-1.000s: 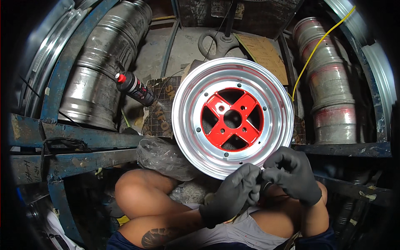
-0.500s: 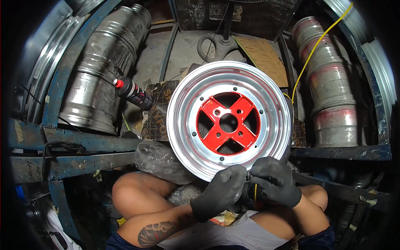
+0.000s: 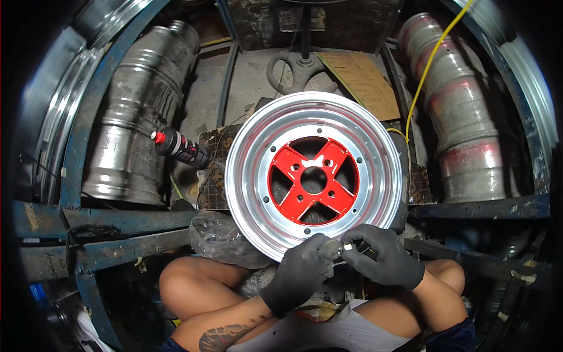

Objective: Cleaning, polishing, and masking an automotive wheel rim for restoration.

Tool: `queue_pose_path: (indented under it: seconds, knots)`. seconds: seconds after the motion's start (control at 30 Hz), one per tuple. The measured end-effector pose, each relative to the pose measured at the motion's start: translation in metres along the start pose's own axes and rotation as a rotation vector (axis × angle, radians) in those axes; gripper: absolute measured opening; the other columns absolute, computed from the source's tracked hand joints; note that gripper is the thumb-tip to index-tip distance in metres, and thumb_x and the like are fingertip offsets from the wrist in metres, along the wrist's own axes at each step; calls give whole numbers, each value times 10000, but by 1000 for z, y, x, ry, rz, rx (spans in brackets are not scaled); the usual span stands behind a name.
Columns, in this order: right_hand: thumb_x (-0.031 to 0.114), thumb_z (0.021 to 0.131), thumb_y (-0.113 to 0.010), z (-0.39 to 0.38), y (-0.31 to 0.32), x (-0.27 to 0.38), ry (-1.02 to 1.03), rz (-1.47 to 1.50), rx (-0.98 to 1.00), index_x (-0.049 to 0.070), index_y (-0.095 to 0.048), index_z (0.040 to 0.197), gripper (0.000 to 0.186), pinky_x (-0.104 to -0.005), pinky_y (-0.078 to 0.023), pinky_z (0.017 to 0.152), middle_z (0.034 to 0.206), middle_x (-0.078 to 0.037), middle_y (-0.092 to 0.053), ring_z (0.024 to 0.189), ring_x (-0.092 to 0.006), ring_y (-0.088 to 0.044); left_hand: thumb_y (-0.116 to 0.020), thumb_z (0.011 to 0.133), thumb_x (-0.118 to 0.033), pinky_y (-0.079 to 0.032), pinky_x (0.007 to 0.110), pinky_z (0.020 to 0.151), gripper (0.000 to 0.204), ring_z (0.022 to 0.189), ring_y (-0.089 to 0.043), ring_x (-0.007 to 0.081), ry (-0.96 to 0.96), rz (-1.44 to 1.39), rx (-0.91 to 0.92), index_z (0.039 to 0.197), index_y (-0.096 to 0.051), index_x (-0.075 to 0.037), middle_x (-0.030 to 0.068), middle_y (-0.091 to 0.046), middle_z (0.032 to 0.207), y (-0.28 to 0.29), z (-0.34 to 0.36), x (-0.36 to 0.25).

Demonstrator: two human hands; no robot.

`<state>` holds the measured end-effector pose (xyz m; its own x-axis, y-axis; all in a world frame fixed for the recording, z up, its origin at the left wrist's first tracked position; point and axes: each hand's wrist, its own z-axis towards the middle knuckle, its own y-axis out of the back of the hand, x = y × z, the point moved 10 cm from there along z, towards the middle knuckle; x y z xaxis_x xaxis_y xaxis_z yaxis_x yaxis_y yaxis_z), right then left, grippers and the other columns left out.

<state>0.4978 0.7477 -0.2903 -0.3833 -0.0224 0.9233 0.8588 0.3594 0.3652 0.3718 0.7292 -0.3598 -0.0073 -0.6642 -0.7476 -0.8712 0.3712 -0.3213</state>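
A polished silver wheel rim [image 3: 249,214] with a glossy red four-spoke centre [image 3: 285,203] lies face up in front of me. Several black bolt heads [image 3: 319,131] sit round the centre, and a small dark hole shows at its lower right. My gloved left hand [image 3: 302,267] is closed in a pinch at the rim's near edge; what its fingertips hold is too small to name. Beside it, my gloved right hand [image 3: 381,255] pinches a small shiny metal piece [image 3: 347,247] between thumb and finger. The fingertips of both hands nearly meet.
A dark bottle with a red cap [image 3: 183,149] leans left of the rim. Stacked metal barrels [image 3: 138,111] stand on both sides inside blue steel frames [image 3: 135,226]. A crumpled plastic bag [image 3: 226,237], cardboard [image 3: 360,82] and a yellow cable [image 3: 427,70] are nearby.
My fingertips have parted slightly, and the small shiny piece now shows at my right hand. The view has shifted a little, so the rim appears slightly lower and further left.
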Motion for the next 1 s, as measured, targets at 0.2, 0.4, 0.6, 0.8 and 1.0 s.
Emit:
queue_pose_path:
  seconds: [0.2, 0.4, 0.6, 0.8, 1.0]
  knots:
    - [100, 934, -642, -7, -5, -15, -107, 115, -5, -23, -635, 1036, 160, -319, -519, 667, 842, -99, -667, 727, -147, -643, -580, 1012, -195, -514, 360, 678, 168, 731, -646, 251, -503, 484, -112, 1038, -613, -32, 141, -636, 834, -6, -18, -63]
    - [364, 1024, -542, -14, -5, -44, -235, 351, -92, 6, -608, 1062, 366, -246, -498, 704, 910, -18, -653, 813, -95, -609, -616, 944, -200, -480, 484, 689, 171, 747, -606, 367, -840, 706, -258, 1019, -597, -48, 144, -574, 786, -13, -30, -88]
    - [566, 974, -605, -3, -7, -47, -286, 323, -73, 23, -600, 1159, 573, -241, -532, 742, 927, -19, -657, 807, -70, -620, -654, 909, -206, -463, 463, 649, 172, 737, -601, 352, -865, 804, -295, 987, -583, -70, 124, -580, 792, -3, -30, -94]
    - [309, 1003, -598, 15, -14, -34, -125, 141, 17, -27, -653, 1067, 346, -315, -529, 781, 957, -94, -688, 889, -155, -652, -629, 943, -207, -452, 466, 629, 153, 693, -607, 359, -703, 637, -284, 917, -589, -62, 160, -577, 748, 11, -19, -82]
    - [182, 921, -604, 32, 3, -20, 40, -211, -72, -12, -689, 1020, 234, -421, -536, 754, 934, -188, -686, 853, -366, -665, -597, 964, -150, -483, 473, 643, 121, 732, -628, 364, -519, 553, -214, 927, -584, -35, 178, -593, 782, 15, 15, -71]
